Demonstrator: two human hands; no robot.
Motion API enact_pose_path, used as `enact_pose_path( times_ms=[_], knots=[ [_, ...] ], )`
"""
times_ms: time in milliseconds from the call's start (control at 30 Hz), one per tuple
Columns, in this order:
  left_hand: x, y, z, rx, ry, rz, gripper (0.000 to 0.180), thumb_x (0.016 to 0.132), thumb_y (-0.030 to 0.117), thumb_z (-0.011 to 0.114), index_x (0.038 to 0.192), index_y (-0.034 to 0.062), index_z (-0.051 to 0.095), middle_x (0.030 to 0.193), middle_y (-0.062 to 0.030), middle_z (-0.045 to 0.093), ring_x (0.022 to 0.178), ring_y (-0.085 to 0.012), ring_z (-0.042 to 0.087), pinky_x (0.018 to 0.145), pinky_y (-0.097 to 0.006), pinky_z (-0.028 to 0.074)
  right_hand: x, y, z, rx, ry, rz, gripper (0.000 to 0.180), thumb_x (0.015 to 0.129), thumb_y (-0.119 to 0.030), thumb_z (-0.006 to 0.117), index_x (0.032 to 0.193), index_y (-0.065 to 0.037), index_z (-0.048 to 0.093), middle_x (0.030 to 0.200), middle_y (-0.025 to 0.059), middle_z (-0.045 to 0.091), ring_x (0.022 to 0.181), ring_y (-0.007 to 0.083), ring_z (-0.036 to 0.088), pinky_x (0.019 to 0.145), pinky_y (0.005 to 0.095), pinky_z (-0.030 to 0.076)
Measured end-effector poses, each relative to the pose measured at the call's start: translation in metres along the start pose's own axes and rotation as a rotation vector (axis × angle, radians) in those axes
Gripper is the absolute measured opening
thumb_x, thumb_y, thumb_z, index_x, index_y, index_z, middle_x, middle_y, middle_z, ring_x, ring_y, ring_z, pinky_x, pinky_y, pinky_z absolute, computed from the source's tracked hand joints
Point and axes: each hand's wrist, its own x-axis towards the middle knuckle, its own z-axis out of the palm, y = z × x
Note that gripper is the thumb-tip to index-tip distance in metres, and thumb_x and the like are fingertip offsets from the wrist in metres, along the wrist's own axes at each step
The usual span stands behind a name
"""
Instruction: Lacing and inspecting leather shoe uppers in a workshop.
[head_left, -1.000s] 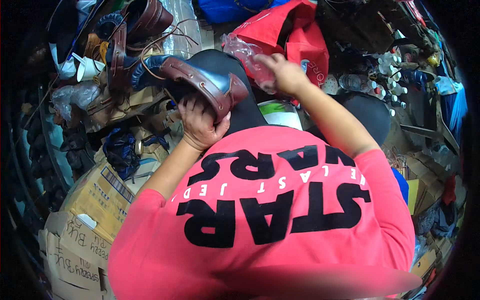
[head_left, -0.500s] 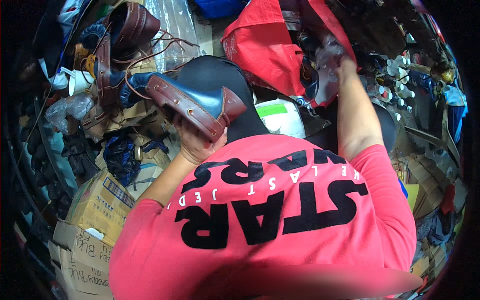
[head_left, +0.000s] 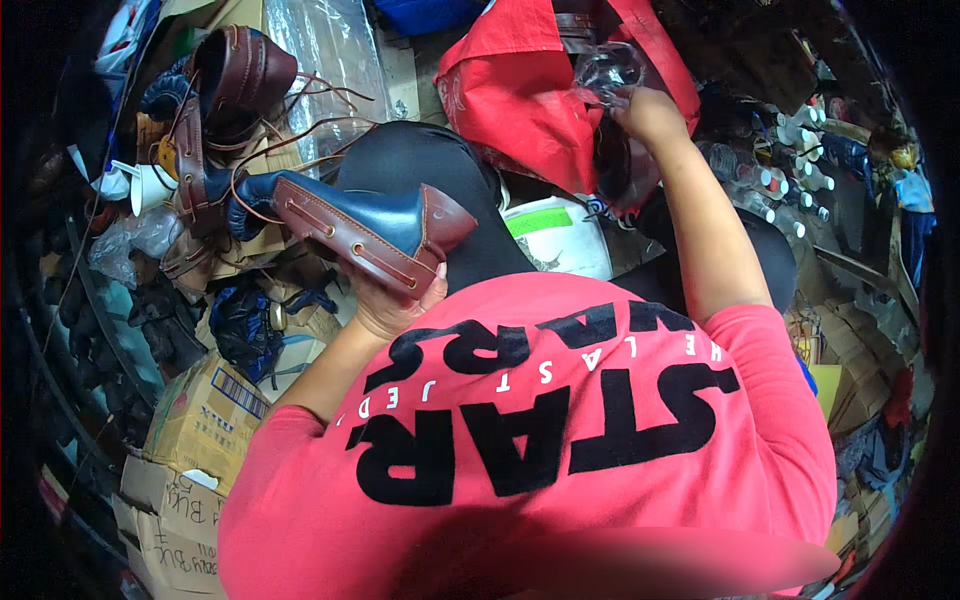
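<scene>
My left hand [head_left: 385,305] grips a navy and brown leather shoe [head_left: 365,225] from below, sole side toward me, its brown laces trailing up to the left. My right hand [head_left: 648,115] is stretched forward over a red bag [head_left: 515,95] and pinches a piece of crumpled clear plastic [head_left: 605,72] at the bag's mouth. My red printed shirt fills the lower part of the view, and my black-trousered knee [head_left: 420,165] lies under the shoe.
More brown shoes [head_left: 235,85] lie piled at the upper left. Cardboard boxes [head_left: 205,410] stand at the lower left. A white tub with a green label [head_left: 560,235] sits between my knees. Several small white-capped bottles [head_left: 790,170] crowd the right.
My right hand has reached from near the shoe forward into the red bag and taken hold of the clear plastic. The left hand has tilted the shoe and keeps holding it.
</scene>
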Motion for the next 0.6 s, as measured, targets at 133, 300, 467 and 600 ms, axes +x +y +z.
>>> enact_pose_path(
  times_ms=[133, 300, 467, 600],
  knots=[
    [-0.007, -0.009, 0.009, 0.133, 0.055, 0.151, 0.041, 0.066, 0.032, 0.07, 0.105, 0.0217, 0.057, 0.114, -0.0079, 0.053, 0.107, -0.0354, 0.048, 0.091, -0.055, 0.031, -0.032, -0.014, 0.015, 0.047, -0.013, 0.017, 0.063, 0.075, -0.041, 0.066, 0.13, -0.019, 0.046, 0.113, 0.0157, 0.06, 0.104, 0.0327, 0.058, 0.087, 0.0428, 0.047],
    [0.007, 0.002, 0.004, 0.07, 0.106, 0.179, 0.05, 0.067, 0.033, 0.069, 0.113, 0.0196, 0.054, 0.116, -0.01, 0.048, 0.113, -0.0336, 0.041, 0.095, -0.054, 0.027, -0.038, 0.013, 0.09, 0.024, -0.279, 0.155, 0.093, 0.068, -0.037, 0.067, 0.145, -0.017, 0.017, 0.119, 0.0232, 0.055, 0.108, 0.0351, 0.056, 0.094, 0.0403, 0.043],
    [0.016, 0.01, -0.003, 0.048, 0.258, 0.209, 0.048, 0.069, 0.041, 0.067, 0.104, 0.011, 0.056, 0.107, -0.0119, 0.052, 0.106, -0.0322, 0.046, 0.091, -0.05, 0.028, -0.037, 0.012, 0.01, 0.114, -0.019, 0.178, 0.081, 0.068, -0.023, 0.061, 0.141, -0.013, 0.028, 0.114, 0.0252, 0.058, 0.106, 0.036, 0.057, 0.093, 0.0394, 0.044],
    [0.032, 0.021, -0.018, -0.025, 0.276, 0.215, 0.049, 0.071, 0.045, 0.068, 0.098, 0.0057, 0.054, 0.1, -0.0154, 0.055, 0.096, -0.034, 0.05, 0.09, -0.05, 0.029, -0.09, 0.024, -0.072, 0.42, 0.272, -0.03, 0.062, 0.065, -0.027, 0.067, 0.12, -0.004, 0.05, 0.099, 0.0161, 0.063, 0.09, 0.0256, 0.061, 0.08, 0.0326, 0.046]
  ],
)
